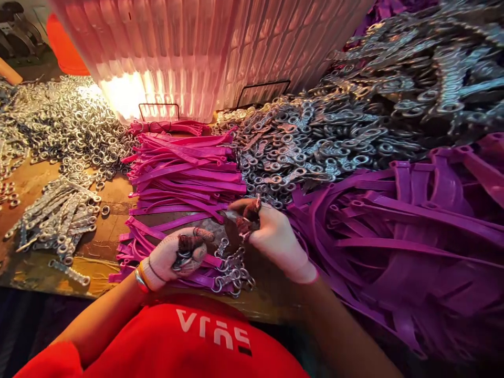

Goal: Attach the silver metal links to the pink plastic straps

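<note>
My left hand (171, 260), in a pale knitted glove with dark, worn fingertips, curls around shiny metal pieces (183, 257) that look like ringed links. To its right is my right hand (277, 241), gloved too, with fingers bent together in a pinch; what they hold is too small and dark to make out. Between the hands lies a small heap of ringed metal links (236, 273). Magenta strips (185, 176) with looped ends are stacked just beyond my left hand, and a few more lie under it.
A large pile of metal links (299, 142) spreads behind my right hand. Purple strips (378, 231) are heaped at the right. Translucent ribbed panels (189, 58) stand at the back. More metal links (63, 126) and a smaller bunch of links (65, 215) lie on the wooden table (104, 249).
</note>
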Tool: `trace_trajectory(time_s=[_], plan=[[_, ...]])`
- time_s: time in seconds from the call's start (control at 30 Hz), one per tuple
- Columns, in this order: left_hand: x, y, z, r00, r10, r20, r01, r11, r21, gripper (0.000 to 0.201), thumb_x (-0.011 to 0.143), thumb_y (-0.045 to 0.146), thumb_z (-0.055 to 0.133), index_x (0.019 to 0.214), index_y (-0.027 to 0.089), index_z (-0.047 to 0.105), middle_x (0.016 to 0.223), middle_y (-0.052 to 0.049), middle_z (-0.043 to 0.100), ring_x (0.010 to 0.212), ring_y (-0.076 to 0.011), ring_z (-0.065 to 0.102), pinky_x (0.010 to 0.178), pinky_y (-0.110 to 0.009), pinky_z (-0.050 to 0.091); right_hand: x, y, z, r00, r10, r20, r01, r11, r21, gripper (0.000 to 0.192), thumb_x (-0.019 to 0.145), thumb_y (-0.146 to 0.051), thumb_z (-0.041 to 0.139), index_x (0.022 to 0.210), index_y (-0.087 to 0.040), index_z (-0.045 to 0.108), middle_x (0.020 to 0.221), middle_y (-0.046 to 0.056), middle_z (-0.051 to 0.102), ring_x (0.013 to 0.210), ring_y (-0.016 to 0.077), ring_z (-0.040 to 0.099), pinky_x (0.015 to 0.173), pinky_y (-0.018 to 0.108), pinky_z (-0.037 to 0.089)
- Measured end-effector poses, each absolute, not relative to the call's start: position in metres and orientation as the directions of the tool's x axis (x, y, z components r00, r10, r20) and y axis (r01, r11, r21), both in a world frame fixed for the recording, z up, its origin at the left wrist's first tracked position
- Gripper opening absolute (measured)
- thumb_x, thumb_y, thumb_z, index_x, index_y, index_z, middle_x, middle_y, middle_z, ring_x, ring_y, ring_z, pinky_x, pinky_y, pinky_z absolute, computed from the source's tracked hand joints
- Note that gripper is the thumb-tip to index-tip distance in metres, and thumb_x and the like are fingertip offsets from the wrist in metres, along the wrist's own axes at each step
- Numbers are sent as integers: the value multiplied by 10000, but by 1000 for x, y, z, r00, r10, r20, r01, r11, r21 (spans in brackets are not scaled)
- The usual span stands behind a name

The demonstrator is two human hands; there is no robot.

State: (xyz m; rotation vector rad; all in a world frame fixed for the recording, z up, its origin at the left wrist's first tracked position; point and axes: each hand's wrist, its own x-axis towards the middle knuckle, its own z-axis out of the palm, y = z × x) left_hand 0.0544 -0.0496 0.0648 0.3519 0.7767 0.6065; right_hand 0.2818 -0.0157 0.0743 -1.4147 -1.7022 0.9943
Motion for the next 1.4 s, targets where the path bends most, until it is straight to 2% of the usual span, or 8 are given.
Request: trace_trajectory(time_s=[0.2, 0.33, 0.47, 0.57, 0.73, 0.93, 1.17, 1.4], plan=[[44, -49, 69, 662, 576, -480, -488, 817, 306, 236, 789, 238, 654, 1014, 166, 665, 566, 56, 463, 293, -12, 251, 273, -142, 123, 241, -50, 67, -213, 911, -353, 41, -353, -935, 272, 835, -470, 618, 921, -212, 605, 621, -40, 553, 527, 130, 511, 532, 269, 423], [48, -51, 67, 624, 610, -489, -447, 791, 417, 262, 785, 297, 688, 1007, 159, 678, 519, 51, 472, 289, -20, 286, 293, -149, 180, 220, -51, 59, -331, 842, -426, -96, -479, -872, 370, 854, -498, 586, 1103, -225, 584, 580, -68, 496, 471, 109, 430, 458, 241, 359], [51, -54, 72, 643, 608, -466, -325, 767, 553, 290, 776, 394, 717, 908, 136, 693, 510, 26, 506, 302, -40, 325, 308, -185, 207, 212, -44, 61, -441, 782, -440, -113, -535, -837, 316, 772, -511, 656, 832, -214, 565, 574, -46, 502, 492, 102, 429, 472, 241, 366], [47, -56, 78, 646, 609, -461, -232, 732, 641, 351, 775, 446, 741, 881, 112, 711, 529, 12, 502, 361, -41, 362, 355, -195, 225, 212, -40, 67, -521, 706, -480, -46, -585, -810, 392, 751, -567, 658, 865, -199, 578, 598, -32, 530, 472, 99, 417, 442, 244, 340], [31, -54, 70, 546, 671, -501, -342, 725, 598, 550, 773, 576, 708, 1104, 136, 689, 567, 35, 504, 352, -26, 307, 344, -189, 186, 223, -36, 79, -445, 739, -507, 31, -553, -833, 389, 793, -483, 697, 1014, -170, 633, 618, -46, 502, 489, 74, 384, 443, 210, 295], [29, -47, 67, 395, 733, -554, -71, 625, 777, 426, 809, 537, 692, 730, 125, 620, 538, 19, 521, 387, -41, 389, 376, -180, 240, 228, -26, 92, -461, 744, -484, 219, -433, -874, 393, 773, -375, 734, 1113, -193, 659, 838, -2, 663, 693, 134, 567, 601, 236, 449], [41, -45, 65, 389, 762, -517, -98, 593, 799, 341, 836, 489, 664, 822, 159, 581, 617, 34, 536, 432, -50, 378, 398, -181, 256, 217, -42, 82, -377, 867, -326, 361, -187, -914, 343, 909, -382, 528, 1178, -190, 618, 1070, 63, 690, 981, 207, 612, 913, 347, 485], [42, -54, 59, 410, 826, -387, 139, 362, 922, 296, 917, 449, 558, 875, 158, 594, 681, 15, 558, 545, -86, 442, 513, -200, 353, 222, -64, 58, -282, 916, -285, 741, 19, -671, 277, 792, -74, 426, 912, -179, 653, 922, 93, 707, 870, 202, 614, 823, 284, 454]])
